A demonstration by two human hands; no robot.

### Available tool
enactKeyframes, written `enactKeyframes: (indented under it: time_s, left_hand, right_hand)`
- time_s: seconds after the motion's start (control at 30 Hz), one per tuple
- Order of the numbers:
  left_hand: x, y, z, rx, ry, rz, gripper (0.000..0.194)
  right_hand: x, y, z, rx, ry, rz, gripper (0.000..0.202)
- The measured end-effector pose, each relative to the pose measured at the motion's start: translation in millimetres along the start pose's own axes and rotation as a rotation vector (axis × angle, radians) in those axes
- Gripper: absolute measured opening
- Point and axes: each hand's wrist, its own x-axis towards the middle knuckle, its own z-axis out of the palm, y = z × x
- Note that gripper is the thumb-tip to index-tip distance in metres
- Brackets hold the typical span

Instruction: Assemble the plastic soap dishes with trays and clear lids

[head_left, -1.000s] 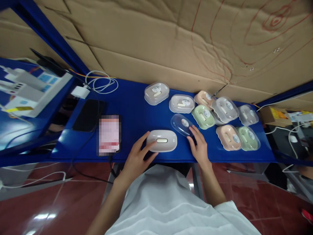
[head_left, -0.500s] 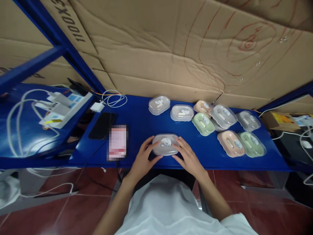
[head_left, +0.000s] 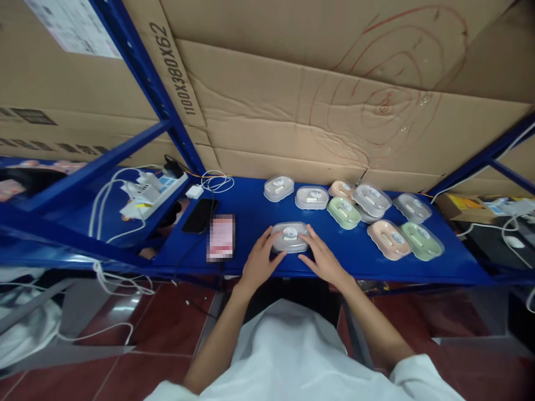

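- Gray case (head_left: 290,237) sits flat on the table (head_left: 254,220), to the right of the pink-screened device (head_left: 221,238). Its clear lid, with a round label, is on, and a cream bar shows under it.
- Your left hand (head_left: 259,264) is on the end of the case nearer the pink-screened device. Its fingers hold that end, with the thumb apart from them at the front edge.
- Your right hand (head_left: 326,263) is on the end farther from the pink-screened device. Its fingers hold that end too, the thumb spread toward the front edge.
- Behind and to the right of the pink-screened device you have two gray boxes with clear covers, the nearer one (head_left: 279,188) and the next one (head_left: 311,199).
- Farther right of the pink-screened device is a cluster: a peach box (head_left: 340,189), a green box (head_left: 344,213) and a gray pair, whose upper box (head_left: 371,200) rests over the other.
- Farthest right of the pink-screened device on the table are another gray box (head_left: 412,208), a second peach box (head_left: 388,239) and a second green box (head_left: 422,241), the last two side by side.
- Just left of the pink-screened device lies a black phone (head_left: 199,215). Behind it are a white charger (head_left: 194,191) and a coiled white cable (head_left: 218,182).
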Motion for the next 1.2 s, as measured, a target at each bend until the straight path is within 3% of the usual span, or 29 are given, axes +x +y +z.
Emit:
enactKeyframes:
  time_s: [0.17,0.37,0.6,0.73,0.87,0.97,1.1,1.2]
  left_hand:
    - [-1,-1,-3.2,-0.017,-0.044,0.034,0.057]
    - [-1,-1,-3.2,-0.002,-0.052,0.049,0.059]
    - [2,-2,-3.9,0.050,-0.081,0.039,0.063]
    - [9,9,-9.2,0.114,-0.136,0.017,0.068]
    - [41,24,-23.5,0.212,-0.201,-0.054,0.065]
    - [78,34,-48.0,0.303,-0.290,-0.075,0.060]
    - [129,56,-84.0,0.419,-0.275,-0.064,0.061]
    - [170,79,-97.9,0.469,-0.208,-0.018,0.060]
  right_hand:
    - [-10,-2,-10,-0.041,-0.111,-0.056,0.081]
    - [-9,11,-11,-0.054,-0.130,-0.101,0.077]
    - [7,21,-5,-0.074,-0.118,0.005,0.075]
    - [26,16,-1,-0.104,-0.115,0.060,0.077]
    - [59,6,4,-0.169,-0.034,0.120,0.072]
    - [83,9,-2,-0.180,0.047,0.139,0.067]
    - [113,31,-32,-0.090,0.193,0.056,0.069]
    - [148,46,-64,-0.030,0.258,-0.032,0.075]
